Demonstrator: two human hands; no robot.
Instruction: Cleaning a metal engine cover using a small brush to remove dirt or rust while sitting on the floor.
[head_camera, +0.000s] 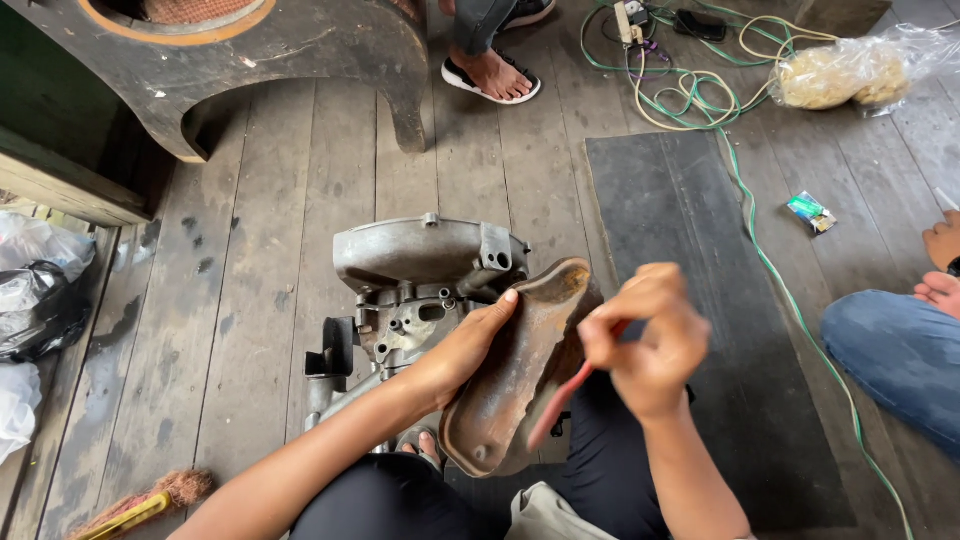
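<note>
My left hand (468, 345) grips the edge of a rusty, curved metal cover (510, 385) and holds it tilted over my lap. My right hand (645, 340) is closed on a red-handled tool (560, 405), perhaps a brush, whose handle lies across the cover's inner face. Just beyond the cover a grey metal engine casing (420, 265) stands on the wooden plank floor (260, 250).
A dark rubber mat (700, 250) lies to the right. Green and cream cables (700, 90) and a plastic bag (850, 70) lie at the back right. A sandalled foot (492, 75) stands ahead; a knee in jeans (890, 350) at right. Bags (35, 300) left; broom (150, 500).
</note>
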